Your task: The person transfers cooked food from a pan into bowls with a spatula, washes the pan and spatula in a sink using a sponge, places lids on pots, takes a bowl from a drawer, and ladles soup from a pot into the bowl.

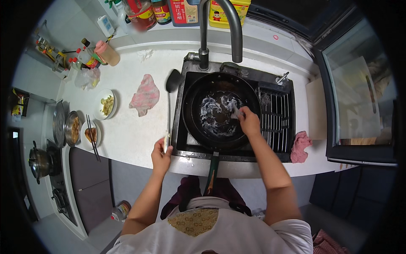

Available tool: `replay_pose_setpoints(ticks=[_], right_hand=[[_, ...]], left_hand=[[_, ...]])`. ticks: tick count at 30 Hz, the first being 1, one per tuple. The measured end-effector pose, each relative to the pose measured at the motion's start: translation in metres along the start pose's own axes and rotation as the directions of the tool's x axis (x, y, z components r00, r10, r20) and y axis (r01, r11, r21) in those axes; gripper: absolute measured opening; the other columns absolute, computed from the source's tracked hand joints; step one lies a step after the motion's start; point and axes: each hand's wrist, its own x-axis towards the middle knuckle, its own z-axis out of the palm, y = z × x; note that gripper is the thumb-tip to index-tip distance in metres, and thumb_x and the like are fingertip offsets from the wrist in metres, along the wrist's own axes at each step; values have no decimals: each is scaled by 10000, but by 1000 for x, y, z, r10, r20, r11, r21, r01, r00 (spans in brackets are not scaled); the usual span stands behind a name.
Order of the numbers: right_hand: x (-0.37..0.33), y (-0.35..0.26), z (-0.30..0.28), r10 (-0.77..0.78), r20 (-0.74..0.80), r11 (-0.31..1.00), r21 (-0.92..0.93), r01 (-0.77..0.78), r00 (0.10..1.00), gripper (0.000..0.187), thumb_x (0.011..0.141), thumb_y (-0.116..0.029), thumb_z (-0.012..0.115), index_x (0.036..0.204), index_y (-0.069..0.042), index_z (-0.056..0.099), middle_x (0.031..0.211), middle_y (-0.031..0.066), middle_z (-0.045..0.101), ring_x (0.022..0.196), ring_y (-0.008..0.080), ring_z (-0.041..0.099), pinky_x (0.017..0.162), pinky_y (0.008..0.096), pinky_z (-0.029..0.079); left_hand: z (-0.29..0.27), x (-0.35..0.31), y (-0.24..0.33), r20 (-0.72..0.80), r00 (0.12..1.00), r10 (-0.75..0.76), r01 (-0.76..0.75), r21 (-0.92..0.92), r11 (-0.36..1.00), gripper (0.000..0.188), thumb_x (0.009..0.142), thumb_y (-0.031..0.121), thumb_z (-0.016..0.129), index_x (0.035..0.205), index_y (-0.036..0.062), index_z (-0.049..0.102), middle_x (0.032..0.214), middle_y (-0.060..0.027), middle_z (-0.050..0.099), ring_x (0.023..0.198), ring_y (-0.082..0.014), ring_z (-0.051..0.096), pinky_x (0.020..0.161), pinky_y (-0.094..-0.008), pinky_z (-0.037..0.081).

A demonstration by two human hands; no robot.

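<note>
A black frying pan (196, 97) rests over the sink, its dark handle (212, 171) pointing toward my body. White suds (210, 114) streak the pan's inside. My right hand (249, 122) reaches into the pan from the right, fingers pinched on a small whitish scrubbing pad or cloth (234, 111) against the suds; its exact kind is unclear. Left of the sink, my left hand (161, 155) is closed around the pale handle end of a spatula (169, 106). Its black blade points away from me, along the sink's left edge.
A tall dark faucet (204, 38) arches over the sink (179, 146), which has a rack (277, 120) at right. Pink cloths lie on the counter (144, 95) and by the sink's right corner (300, 147). Food bowls (114, 103) and chopsticks (94, 139) stand at left, bottles (141, 17) behind.
</note>
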Motion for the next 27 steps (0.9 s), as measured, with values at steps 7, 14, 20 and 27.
replay_pose_setpoints(ticks=[7, 14, 20, 27], right_hand=[[-28, 38, 31, 113, 717, 791, -484, 375, 688, 197, 771, -141, 543, 892, -145, 697, 952, 158, 659, 902, 299, 635, 766, 406, 513], [-43, -14, 131, -470, 705, 849, 525, 56, 531, 523, 935, -319, 396, 1381, -57, 318, 1450, 212, 227, 1359, 335, 183, 1099, 363, 158], [30, -64, 168, -488, 383, 868, 126, 480, 784, 650, 925, -395, 418, 1418, -40, 186, 1483, 196, 106, 1364, 380, 100, 1110, 407, 134], [106, -7, 110, -108, 414, 582, -711, 395, 904, 817, 829, -639, 401, 1449, -168, 155, 1522, 57, 8, 1391, 315, -28, 1106, 467, 24]], left_hand=[[-1, 26, -6, 63, 946, -318, 324, -202, 924, 288, 868, 57, 551, 1143, -19, 507, 925, -50, 577, 814, -124, 542, 721, -264, 454], [-8, 39, -25, -119, 986, 116, -22, 597, 802, 303, 843, 146, 551, 1085, -33, 584, 941, -176, 592, 851, -306, 558, 778, -393, 447], [2, 42, -13, -121, 985, 127, 16, 786, 619, 333, 811, 148, 572, 1110, 4, 598, 994, -190, 562, 896, -339, 518, 799, -404, 430], [26, 13, 21, -150, 894, 423, -169, 761, 627, 578, 756, 117, 647, 1265, 4, 397, 1124, -206, 434, 1067, -366, 390, 926, -448, 294]])
